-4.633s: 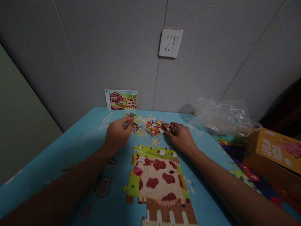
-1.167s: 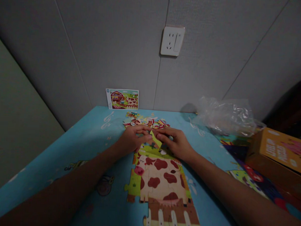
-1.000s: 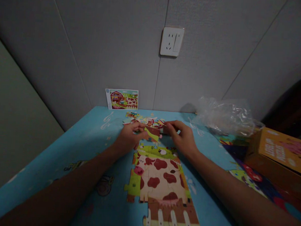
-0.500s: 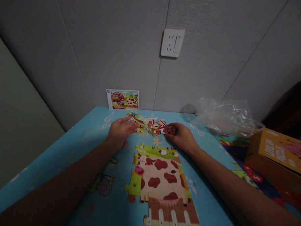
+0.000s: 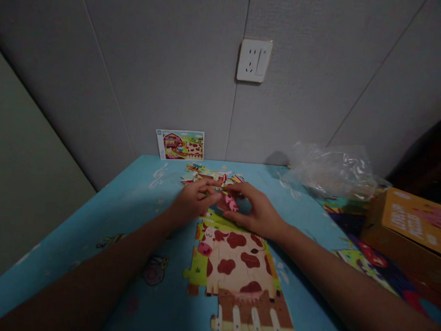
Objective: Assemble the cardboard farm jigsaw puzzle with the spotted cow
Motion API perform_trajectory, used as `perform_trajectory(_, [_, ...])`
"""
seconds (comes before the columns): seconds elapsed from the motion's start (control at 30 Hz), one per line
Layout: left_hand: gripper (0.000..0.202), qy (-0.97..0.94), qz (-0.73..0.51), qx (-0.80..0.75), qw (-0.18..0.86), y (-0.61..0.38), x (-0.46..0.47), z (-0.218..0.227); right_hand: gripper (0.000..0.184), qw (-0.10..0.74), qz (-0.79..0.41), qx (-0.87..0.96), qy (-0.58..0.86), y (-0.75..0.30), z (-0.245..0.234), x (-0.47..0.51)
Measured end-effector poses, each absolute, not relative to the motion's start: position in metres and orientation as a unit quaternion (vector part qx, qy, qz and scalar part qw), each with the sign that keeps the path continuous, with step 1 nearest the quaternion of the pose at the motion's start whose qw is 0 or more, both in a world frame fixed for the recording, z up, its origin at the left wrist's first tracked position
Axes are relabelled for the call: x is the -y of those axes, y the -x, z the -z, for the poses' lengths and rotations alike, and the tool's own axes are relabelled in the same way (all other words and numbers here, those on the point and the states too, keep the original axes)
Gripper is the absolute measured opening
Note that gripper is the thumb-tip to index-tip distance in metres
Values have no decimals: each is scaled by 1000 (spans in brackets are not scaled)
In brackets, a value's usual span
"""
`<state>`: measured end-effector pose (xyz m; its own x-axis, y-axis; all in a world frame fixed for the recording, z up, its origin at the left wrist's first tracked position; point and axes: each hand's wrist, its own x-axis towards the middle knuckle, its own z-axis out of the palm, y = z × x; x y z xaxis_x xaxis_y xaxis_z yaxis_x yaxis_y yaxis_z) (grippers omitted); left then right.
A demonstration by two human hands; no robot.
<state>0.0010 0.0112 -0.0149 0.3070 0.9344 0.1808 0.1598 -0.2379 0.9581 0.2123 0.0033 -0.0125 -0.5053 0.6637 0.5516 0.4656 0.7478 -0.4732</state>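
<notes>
A partly built cow puzzle (image 5: 235, 267) lies flat on the blue table (image 5: 132, 215). Just beyond its top edge my left hand (image 5: 192, 205) and my right hand (image 5: 257, 212) meet, both pinching a puzzle piece (image 5: 229, 202) with red and pink print, held a little above the puzzle's green strip. A heap of loose pieces (image 5: 209, 175) lies behind my hands near the wall. A small reference picture (image 5: 180, 145) of the farm scene leans against the wall.
A crumpled clear plastic bag (image 5: 332, 172) sits at the back right of the table. An orange cardboard box (image 5: 410, 225) stands at the right edge on colourful sheets. A white wall socket (image 5: 253, 60) is above the table.
Half a second ago my hands were apart at the loose heap; now they have come together nearer the puzzle's top edge with a red and pink piece between them.
</notes>
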Motion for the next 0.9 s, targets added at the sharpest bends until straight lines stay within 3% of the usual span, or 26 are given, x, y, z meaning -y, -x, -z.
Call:
perform_trajectory(0.1, [36, -690, -389, -386, 473, -4, -7, 16, 48, 366, -147, 869, 300, -207, 11, 1])
perform_trajectory(0.23, [30, -639, -477, -447, 406, 1, -12, 9, 42, 433, -100, 769, 459, -219, 17, -13])
perform_trajectory(0.37, [25, -487, -552, -542, 405, 10, -26, 7, 53, 339, -63, 743, 573, -236, 26, -31])
perform_trajectory(0.5, [24, -398, -573, -531, 481, 13, -34, 11, 40, 262, -68, 766, 583, -239, 28, -34])
perform_trajectory(0.77, [36, -470, -540, -540, 443, 10, -25, 5, 29, 284, -72, 742, 603, -236, 23, -31])
perform_trajectory(0.9, [41, -576, -491, -514, 404, 10, -22, 6, 37, 307, -65, 684, 658, -242, 19, -33])
